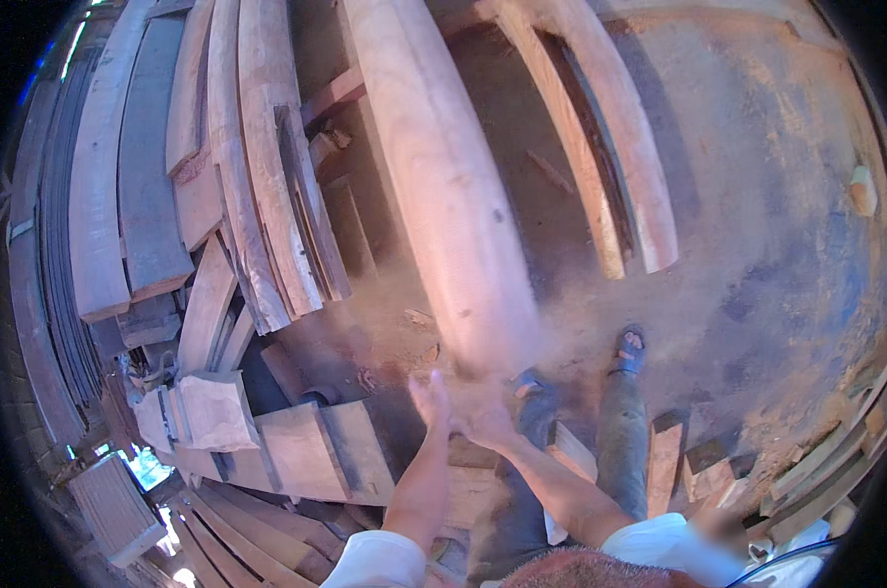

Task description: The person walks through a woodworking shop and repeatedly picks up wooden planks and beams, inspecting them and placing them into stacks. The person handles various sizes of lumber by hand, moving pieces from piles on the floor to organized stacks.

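A long, thick, pale wooden plank (443, 196) runs from the top of the view down toward me, and its near end is smeared by motion. My left hand (430, 400) is just short of that end, at its left corner, with the fingers apart and nothing visible in them. Close beside it, my right hand (485, 419) is right below the plank's near end. Its fingers are blurred, so whether they touch the wood cannot be made out. Both forearms reach forward from the lower edge.
Several long boards (154, 167) are stacked at the left. A split, slotted timber (620, 147) lies to the plank's right. Cut wood blocks (301, 446) sit at the lower left, with more offcuts (703, 470) near my feet. Dusty floor (757, 265) spreads at the right.
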### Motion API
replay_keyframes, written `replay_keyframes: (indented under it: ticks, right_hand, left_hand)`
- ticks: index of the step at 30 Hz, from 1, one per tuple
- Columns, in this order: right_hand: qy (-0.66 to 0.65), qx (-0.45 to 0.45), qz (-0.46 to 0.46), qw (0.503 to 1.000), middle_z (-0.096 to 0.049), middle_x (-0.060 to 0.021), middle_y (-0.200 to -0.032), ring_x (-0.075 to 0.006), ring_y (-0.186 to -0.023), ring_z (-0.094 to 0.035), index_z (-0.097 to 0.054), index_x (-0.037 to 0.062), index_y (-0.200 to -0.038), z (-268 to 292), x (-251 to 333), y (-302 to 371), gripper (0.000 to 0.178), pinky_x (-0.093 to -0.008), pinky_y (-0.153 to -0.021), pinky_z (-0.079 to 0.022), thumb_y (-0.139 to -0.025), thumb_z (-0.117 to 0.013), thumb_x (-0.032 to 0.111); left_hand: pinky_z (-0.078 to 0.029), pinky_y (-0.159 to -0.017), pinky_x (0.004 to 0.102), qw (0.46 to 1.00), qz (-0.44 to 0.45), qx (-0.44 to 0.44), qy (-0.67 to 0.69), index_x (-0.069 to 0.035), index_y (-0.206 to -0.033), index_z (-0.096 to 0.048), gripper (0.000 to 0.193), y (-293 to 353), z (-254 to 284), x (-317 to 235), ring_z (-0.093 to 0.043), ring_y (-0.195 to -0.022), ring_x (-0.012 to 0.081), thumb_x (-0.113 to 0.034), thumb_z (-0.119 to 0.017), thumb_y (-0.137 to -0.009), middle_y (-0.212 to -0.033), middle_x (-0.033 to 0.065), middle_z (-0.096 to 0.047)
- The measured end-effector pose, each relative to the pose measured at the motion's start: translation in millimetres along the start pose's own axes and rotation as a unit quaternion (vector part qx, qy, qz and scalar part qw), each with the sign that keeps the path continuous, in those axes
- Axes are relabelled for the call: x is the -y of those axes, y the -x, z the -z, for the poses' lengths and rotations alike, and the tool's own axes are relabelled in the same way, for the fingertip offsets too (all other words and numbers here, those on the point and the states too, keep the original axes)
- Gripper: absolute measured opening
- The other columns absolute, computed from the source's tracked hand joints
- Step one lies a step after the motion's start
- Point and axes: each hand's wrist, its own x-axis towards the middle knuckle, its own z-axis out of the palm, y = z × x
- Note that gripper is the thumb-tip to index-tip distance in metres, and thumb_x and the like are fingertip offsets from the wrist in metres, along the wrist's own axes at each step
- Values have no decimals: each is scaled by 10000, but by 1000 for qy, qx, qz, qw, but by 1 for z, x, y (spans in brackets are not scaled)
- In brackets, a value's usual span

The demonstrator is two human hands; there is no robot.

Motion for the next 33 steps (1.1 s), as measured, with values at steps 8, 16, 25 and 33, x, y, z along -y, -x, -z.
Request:
replay_keyframes:
  ticks: [8,16,25,33]
  right_hand:
    - [-18,-34,-139,990,-713,-206,-1240,-406,-1158,-674,-679,42,-1296,199,-85,162,454,-479,-1031,-522,-995,-630,379]
    - [257,-261,-415,833,-759,-206,-1007,-397,-927,-722,-774,44,-1007,498,-261,481,396,-533,-807,-554,-887,-739,420]
    - [79,-197,-243,946,-768,-160,-967,-277,-867,-730,-764,25,-1098,493,-167,437,354,-427,-754,-582,-995,-671,351]
    - [101,-236,-279,925,-764,-180,-961,-305,-905,-729,-761,11,-1060,653,-264,478,432,-441,-798,-574,-984,-653,422]
  left_hand:
    - [-519,-1021,450,984,125,130,0,29,-1256,-704,587,167,155,103,-690,-1172,320,-491,-651,-990,-1197,217,-743]
    - [-589,-795,388,946,80,305,77,11,-1203,-725,582,299,118,10,-737,-905,206,-513,-702,-952,-1033,135,-780]
    - [-542,-636,346,952,62,209,214,-44,-1131,-689,437,262,41,-140,-633,-680,152,-454,-677,-980,-799,20,-679]
    - [-533,-650,318,943,36,298,143,-104,-1142,-714,399,361,-25,-315,-673,-789,130,-474,-669,-998,-853,40,-701]
